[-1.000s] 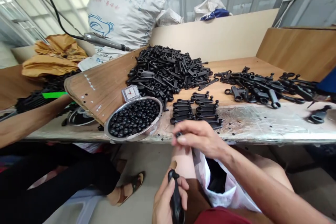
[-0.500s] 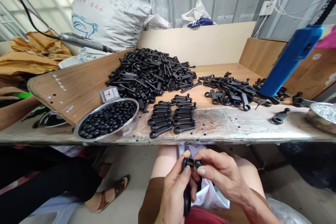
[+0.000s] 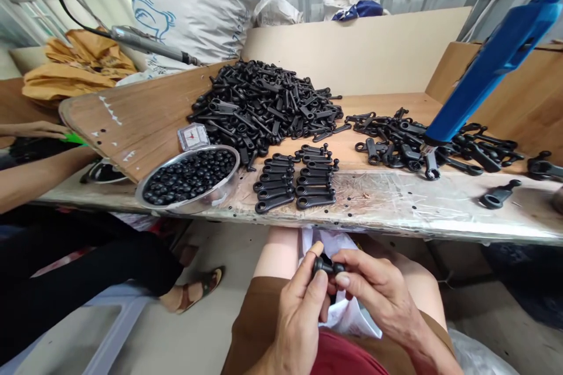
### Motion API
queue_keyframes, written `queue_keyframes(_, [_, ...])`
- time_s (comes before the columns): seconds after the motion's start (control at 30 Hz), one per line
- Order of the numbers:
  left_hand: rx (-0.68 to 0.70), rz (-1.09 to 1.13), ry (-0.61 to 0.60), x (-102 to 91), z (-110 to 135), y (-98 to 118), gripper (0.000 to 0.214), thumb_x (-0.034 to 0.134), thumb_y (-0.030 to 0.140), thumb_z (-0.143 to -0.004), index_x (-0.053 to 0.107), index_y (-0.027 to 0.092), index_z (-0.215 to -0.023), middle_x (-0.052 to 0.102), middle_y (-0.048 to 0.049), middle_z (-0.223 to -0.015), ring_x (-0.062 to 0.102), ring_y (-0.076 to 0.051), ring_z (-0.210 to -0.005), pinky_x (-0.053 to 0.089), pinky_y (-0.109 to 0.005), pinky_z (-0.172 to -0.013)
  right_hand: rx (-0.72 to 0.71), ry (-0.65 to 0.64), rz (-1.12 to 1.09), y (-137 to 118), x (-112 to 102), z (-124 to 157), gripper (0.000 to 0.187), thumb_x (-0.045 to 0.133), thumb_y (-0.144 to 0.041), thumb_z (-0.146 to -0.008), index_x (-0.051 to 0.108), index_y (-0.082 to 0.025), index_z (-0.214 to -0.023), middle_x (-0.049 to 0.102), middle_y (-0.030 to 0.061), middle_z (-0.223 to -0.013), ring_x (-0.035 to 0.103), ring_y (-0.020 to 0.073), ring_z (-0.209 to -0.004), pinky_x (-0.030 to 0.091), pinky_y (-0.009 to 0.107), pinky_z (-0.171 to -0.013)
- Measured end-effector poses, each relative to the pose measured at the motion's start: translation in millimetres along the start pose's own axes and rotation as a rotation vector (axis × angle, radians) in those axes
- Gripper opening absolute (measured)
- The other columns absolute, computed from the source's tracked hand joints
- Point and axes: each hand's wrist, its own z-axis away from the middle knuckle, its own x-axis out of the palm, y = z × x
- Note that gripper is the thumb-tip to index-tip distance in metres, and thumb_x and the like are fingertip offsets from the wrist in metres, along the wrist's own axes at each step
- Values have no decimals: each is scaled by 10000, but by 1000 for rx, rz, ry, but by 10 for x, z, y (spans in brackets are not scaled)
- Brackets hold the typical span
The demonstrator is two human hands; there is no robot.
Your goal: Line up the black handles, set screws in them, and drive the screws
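Observation:
Above my lap, my left hand (image 3: pixel 303 299) pinches a black plastic lever (image 3: pixel 319 266) between thumb and fingers; most of its length is hidden behind the hand. A short stem on it points right, meeting a small black ball (image 3: pixel 338 268). The thumb and forefinger of my right hand (image 3: pixel 380 290) close on that ball. Whether the ball is fully seated on the stem, I cannot tell. On the bench ahead lie two columns of similar levers (image 3: pixel 315 201) with ball ends. To their left stands a metal bowl (image 3: pixel 222 192) of black balls.
A big heap of levers (image 3: pixel 268 108) rises behind the columns, with a smaller pile (image 3: pixel 396 137) to the right. A blue power screwdriver (image 3: pixel 488 73) hangs over that pile. A small clock (image 3: pixel 192 136) touches the bowl. At far left, a co-worker's arm (image 3: pixel 48 173) reaches over the bench.
The ball in my right hand has come against the lever's stem, closing the earlier gap. The lever has turned in my left hand. The view has shifted slightly.

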Motion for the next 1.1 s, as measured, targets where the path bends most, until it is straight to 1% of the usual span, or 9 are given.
queue_keyframes(0.13, [70, -51, 20, -29, 36, -50, 716, 595, 671, -700, 586, 160, -1203, 425, 25, -479, 352, -103, -451, 340, -227, -443, 66, 27, -129, -20, -26, 5, 93, 657, -248, -758, 703, -205, -827, 665, 6, -628, 589, 103, -553, 480, 168, -534])
queue_keyframes(0.23, [133, -85, 41, -29, 51, -47, 640, 583, 652, -724, 630, 175, -1149, 443, 13, -507, 347, -105, -446, 376, -232, -436, 226, 60, -342, 24, 12, 31, 102, 705, -249, -718, 715, -202, -808, 664, 10, -622, 567, 82, -519, 469, 140, -485])
queue_keyframes(0.33, [177, -129, 22, -29, 52, -19, 627, 549, 629, -767, 603, 163, -1183, 429, 25, -507, 382, -104, -456, 432, -219, -475, 351, 59, -566, 90, 77, 62, 145, 719, -271, -712, 715, -195, -834, 671, 28, -632, 572, 80, -513, 480, 141, -466])
queue_keyframes(0.53, [352, -303, -13, -99, 49, -18, 528, 494, 499, -863, 572, 106, -1206, 579, -14, -626, 477, -100, -473, 518, -229, -575, 381, 66, -816, 171, 198, 88, 127, 714, -260, -720, 712, -167, -806, 645, 20, -582, 571, 74, -456, 475, 135, -397])
queue_keyframes(0.7, [627, -509, -62, -191, 18, -66, 395, 429, 318, -927, 508, 138, -1270, 675, -45, -794, 607, -126, -621, 536, -238, -716, 391, 129, -857, 202, 260, 100, 130, 734, -267, -694, 709, -154, -752, 624, 15, -523, 540, 68, -391, 442, 121, -349])
queue_keyframes(0.83, [850, -642, -124, -240, -18, -126, 433, 397, 193, -932, 371, 180, -1364, 652, -84, -1027, 631, -140, -845, 511, -210, -781, 396, 207, -838, 228, 316, 129, 136, 762, -262, -651, 714, -156, -720, 598, 12, -469, 514, 70, -367, 420, 123, -328])
queue_keyframes(0.93, [934, -719, -114, -235, -29, -175, 464, 360, 162, -934, 300, 157, -1394, 643, -98, -963, 626, -151, -839, 513, -223, -761, 369, 255, -796, 253, 363, 163, 137, 765, -279, -642, 717, -167, -706, 592, 10, -467, 503, 67, -362, 414, 125, -329])
queue_keyframes(1.03, [1029, -742, -73, -188, -51, -184, 456, 351, 153, -927, 319, 142, -1381, 637, -101, -887, 616, -156, -743, 518, -248, -693, 319, 320, -686, 272, 364, 166, 155, 753, -308, -652, 718, -175, -724, 581, 0, -471, 478, 59, -347, 405, 130, -332])
queue_keyframes(1.1, [963, -685, -97, -140, -102, -142, 424, 352, 182, -926, 382, 136, -1347, 637, -95, -848, 608, -156, -699, 513, -260, -660, 282, 326, -556, 262, 311, 115, 177, 721, -340, -686, 709, -172, -740, 563, -10, -466, 470, 62, -349, 400, 139, -334])
